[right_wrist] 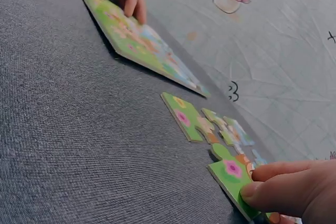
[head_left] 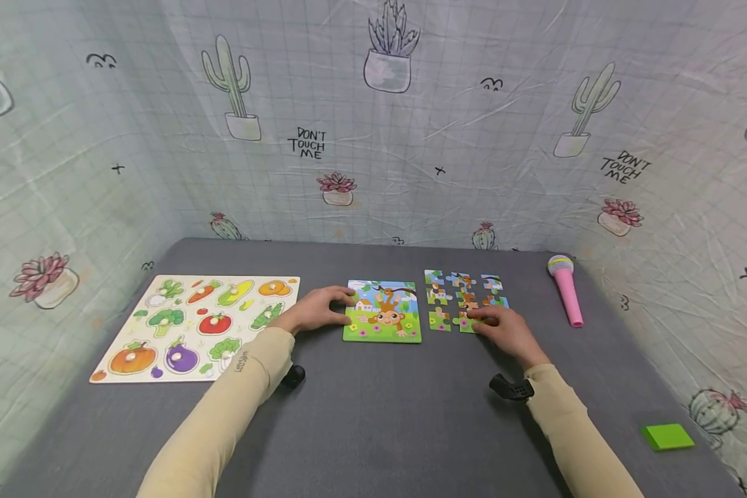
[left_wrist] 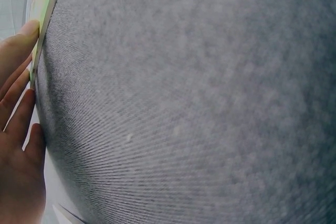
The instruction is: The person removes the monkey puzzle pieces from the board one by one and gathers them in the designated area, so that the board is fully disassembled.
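A square monkey picture puzzle board (head_left: 382, 328) lies on the dark table in the head view. My left hand (head_left: 317, 308) is at its left side, thumb and fingertips spread along the edge and touching it. The left wrist view shows the left thumb (left_wrist: 21, 40) against the board's rim (left_wrist: 50, 9). To the right, loose jigsaw pieces (head_left: 438, 318) lie in spaced rows. My right hand (head_left: 507, 332) pinches a green piece with a pink flower (right_wrist: 231, 174) at the near right of these rows; the fingers hide part of it.
A white vegetable board (head_left: 208, 363) lies at the left, partly under the left forearm. The pink toy microphone (head_left: 568, 294) is at the right back, and a green block (head_left: 667, 437) sits near the right edge. Patterned cloth walls (head_left: 386, 152) surround the table.
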`<state>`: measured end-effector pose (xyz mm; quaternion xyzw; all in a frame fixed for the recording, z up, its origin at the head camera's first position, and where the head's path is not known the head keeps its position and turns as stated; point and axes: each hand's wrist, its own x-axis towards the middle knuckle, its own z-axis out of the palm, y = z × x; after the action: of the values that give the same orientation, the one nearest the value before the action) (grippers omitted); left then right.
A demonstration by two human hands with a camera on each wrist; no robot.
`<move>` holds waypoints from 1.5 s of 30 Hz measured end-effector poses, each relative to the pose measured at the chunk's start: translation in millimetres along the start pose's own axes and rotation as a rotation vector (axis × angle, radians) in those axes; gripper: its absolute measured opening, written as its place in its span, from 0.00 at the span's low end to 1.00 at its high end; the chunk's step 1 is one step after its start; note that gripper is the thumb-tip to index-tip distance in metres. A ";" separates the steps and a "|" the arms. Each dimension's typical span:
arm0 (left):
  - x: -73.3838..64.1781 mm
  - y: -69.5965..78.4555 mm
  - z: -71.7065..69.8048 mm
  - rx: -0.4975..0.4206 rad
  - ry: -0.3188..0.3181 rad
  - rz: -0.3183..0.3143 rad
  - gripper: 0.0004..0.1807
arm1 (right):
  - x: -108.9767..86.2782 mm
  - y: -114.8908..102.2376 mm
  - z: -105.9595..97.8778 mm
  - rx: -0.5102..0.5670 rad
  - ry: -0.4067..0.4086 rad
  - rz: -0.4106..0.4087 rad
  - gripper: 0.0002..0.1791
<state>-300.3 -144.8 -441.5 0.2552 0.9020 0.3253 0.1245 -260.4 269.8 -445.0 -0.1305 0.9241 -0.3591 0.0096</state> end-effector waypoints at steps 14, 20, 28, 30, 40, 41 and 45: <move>-2.2 1.0 0.1 0.017 0.005 0.025 0.23 | -0.5 5.8 0.6 -0.078 -0.008 -0.054 0.19; -3.8 2.8 -1.2 0.014 0.016 0.049 0.22 | -0.9 8.1 -1.1 -0.083 -0.016 -0.068 0.20; -1.4 1.4 -2.6 0.000 -0.011 0.012 0.23 | -0.8 11.2 -3.4 -0.094 -0.030 -0.083 0.20; -1.4 1.0 -2.8 0.004 -0.012 0.015 0.22 | -0.9 11.3 -3.6 -0.091 -0.034 -0.085 0.20; -2.7 3.0 -3.8 -0.011 -0.014 0.012 0.23 | 0.9 11.8 -7.4 -0.089 -0.064 -0.072 0.20; -2.6 3.0 -3.5 -0.009 -0.013 0.014 0.23 | 1.2 11.3 -8.2 -0.083 -0.068 -0.065 0.20; -1.6 1.9 -2.7 0.006 -0.014 0.013 0.23 | 2.6 5.5 -10.7 -0.025 -0.078 -0.013 0.21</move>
<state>-299.3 -145.9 -438.2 0.2637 0.9003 0.3219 0.1277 -265.3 280.1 -440.5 -0.1507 0.9265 -0.3421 0.0417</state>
